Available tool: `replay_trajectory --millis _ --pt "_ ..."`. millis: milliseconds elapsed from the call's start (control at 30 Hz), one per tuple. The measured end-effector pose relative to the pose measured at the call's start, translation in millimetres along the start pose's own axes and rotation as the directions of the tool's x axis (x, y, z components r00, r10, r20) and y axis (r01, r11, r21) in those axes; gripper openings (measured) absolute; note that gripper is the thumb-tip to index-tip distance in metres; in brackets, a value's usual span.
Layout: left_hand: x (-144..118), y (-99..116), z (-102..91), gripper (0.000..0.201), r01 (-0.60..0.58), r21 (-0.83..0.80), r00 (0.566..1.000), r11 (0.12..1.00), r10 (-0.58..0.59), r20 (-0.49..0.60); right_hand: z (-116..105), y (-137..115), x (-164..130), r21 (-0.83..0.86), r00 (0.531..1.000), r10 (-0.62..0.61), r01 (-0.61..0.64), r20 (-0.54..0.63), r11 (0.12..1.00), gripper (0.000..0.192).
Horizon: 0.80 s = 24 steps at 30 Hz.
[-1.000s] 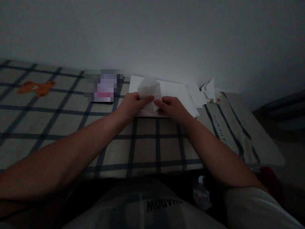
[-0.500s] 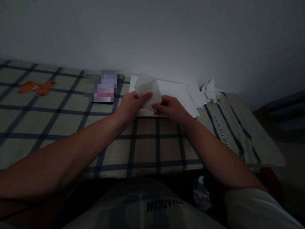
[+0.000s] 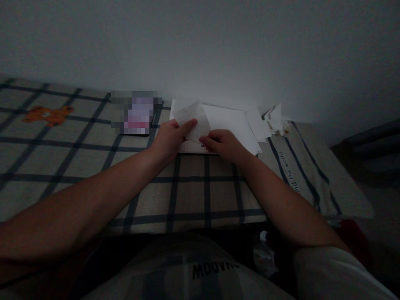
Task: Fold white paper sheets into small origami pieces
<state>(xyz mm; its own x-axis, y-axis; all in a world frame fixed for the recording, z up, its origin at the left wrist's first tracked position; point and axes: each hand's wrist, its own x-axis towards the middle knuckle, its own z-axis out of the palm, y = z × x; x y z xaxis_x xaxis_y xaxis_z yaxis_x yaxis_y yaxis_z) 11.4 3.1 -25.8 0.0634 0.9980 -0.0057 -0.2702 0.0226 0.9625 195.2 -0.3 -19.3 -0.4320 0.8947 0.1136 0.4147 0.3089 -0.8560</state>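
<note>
A small folded piece of white paper is held up just above a larger white sheet that lies on the checked cloth. My left hand pinches the paper's left side, thumb on top. My right hand grips its lower right corner with the fingertips. The paper leans to the left, with its creases faintly visible. The room is dim.
A blurred-out phone lies left of the sheets. Loose paper scraps and folded pieces are heaped by the wall at right. The checked cloth has an orange bear print. The surface's front edge runs near my lap.
The folded paper has turned and tilted to the left between my hands, from a pointed upright shape to a flatter slanted one. Both hands stayed in place.
</note>
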Motion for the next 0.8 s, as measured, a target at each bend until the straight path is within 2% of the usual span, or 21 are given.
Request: replay_trajectory --millis 200,367,533,667,800 --pt "0.8 -1.0 -0.7 0.033 -0.053 -0.042 0.998 0.998 0.052 -0.018 -1.8 0.3 0.6 -0.017 0.997 -0.067 0.067 0.033 0.998 0.034" --pt "2.3 0.4 -1.9 0.034 -0.056 0.027 0.998 0.998 0.056 -0.012 -3.3 1.5 -0.7 0.054 1.0 -0.005 0.004 0.007 0.999 0.038" --pt "-0.5 4.7 -6.8 0.034 -0.089 0.216 0.996 0.972 0.094 -0.01 -5.7 1.9 -0.9 0.149 0.999 0.041 -0.04 -0.004 0.988 0.046" --pt "-5.3 7.1 -7.2 0.034 -0.077 0.455 0.997 0.887 0.063 0.045 -6.4 3.2 1.0 0.212 0.998 0.049 -0.037 -0.048 0.977 0.048" --pt "-6.5 5.8 -5.7 0.038 -0.09 0.495 0.996 0.864 0.067 0.064 -5.7 4.3 1.2 0.231 0.998 0.058 -0.05 -0.027 0.972 0.046"
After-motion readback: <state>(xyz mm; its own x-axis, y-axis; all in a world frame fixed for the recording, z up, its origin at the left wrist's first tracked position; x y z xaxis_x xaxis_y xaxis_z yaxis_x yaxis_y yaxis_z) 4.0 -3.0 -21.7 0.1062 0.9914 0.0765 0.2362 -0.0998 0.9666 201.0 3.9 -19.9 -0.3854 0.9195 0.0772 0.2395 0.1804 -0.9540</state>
